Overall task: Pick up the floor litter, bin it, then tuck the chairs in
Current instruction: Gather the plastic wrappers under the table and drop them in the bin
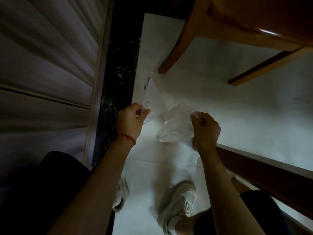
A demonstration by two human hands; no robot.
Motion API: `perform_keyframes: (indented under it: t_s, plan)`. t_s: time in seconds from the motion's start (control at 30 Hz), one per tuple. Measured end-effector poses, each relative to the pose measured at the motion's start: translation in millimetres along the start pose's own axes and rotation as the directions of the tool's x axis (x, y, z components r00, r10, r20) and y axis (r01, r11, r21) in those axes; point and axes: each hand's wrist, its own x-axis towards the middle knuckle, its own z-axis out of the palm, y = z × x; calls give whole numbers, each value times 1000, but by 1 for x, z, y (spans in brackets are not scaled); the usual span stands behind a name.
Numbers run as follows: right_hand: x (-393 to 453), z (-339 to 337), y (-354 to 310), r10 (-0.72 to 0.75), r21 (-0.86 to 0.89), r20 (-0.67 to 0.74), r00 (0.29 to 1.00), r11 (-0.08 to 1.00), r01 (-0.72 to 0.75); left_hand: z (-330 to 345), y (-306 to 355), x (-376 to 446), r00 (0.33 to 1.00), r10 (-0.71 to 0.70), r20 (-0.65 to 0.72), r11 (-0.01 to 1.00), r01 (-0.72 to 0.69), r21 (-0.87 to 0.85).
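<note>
Head camera looks straight down at a pale tiled floor [237,102], and both hands are busy with litter held above it. The left hand [130,121], with a red string bracelet [126,137] on its wrist, pinches the lower edge of a flat clear plastic packet with a small purple print [150,92] between thumb and curled fingers. The right hand [205,129] has its fingers curled tightly on the crumpled transparent plastic bag [174,124], which hangs between the two hands, off the floor. A bit of something white shows under the right palm, but I cannot tell what it is.

I think the risk is in the carrying. The thin plastic is slippery and light, and each grip holds only an edge, so a piece may slide out and fall again on the way to the bin. No bin is visible in this view.

Around the hands, the glossy orange-brown wooden chair [237,31] stands just ahead, with its curved leg near the packet. A dark brown wooden rail [271,168], maybe of a table or another chair, passes close beside the right wrist and could catch the bag. On the left are a black marble strip [118,78] and a ribbed grey panel [47,56]. The person's light-coloured sneakers [177,204] stand below.
</note>
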Motion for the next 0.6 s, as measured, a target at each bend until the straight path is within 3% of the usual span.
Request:
perform_keyframes:
  t_s: [0.17,0.37,0.6]
  plan:
    - [-29,-38,-44,38,19,31,999,999,-38,-47,42,-27,999,22,-34,999,-21,45]
    - [-65,-91,-98,-70,-98,35,997,993,73,-100,95,-59,999,15,-36,999,-13,38]
    - [-105,-156,-162,-66,-62,80,995,996,71,-162,166,-91,999,17,-37,998,-15,53]
